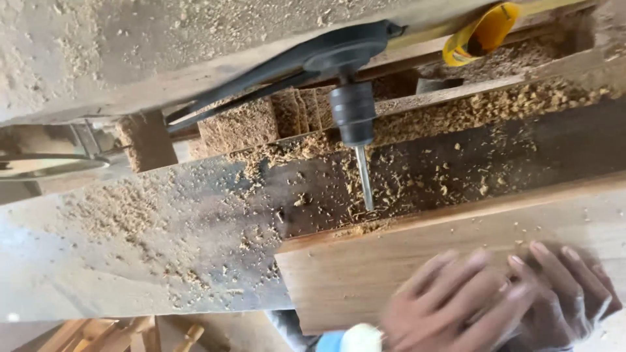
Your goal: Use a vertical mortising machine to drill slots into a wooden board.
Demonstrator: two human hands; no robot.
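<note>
A flat wooden board (391,254) lies on the dusty metal machine table (163,241). Both of my hands press flat on top of it at the lower right, fingers spread and blurred. My left hand (456,306) lies nearer the board's middle; my right hand (564,293) is beside it, towards the right edge. A dark drill chuck (353,111) with a thin metal bit (364,179) points at the board's far edge, the tip just short of it.
Wood shavings (456,111) cover the table and the ledge behind the chuck. A yellow strap loop (482,29) hangs at the top right. A dark lever arm (274,72) runs left from the chuck. Wooden pieces (130,332) stand at the bottom left.
</note>
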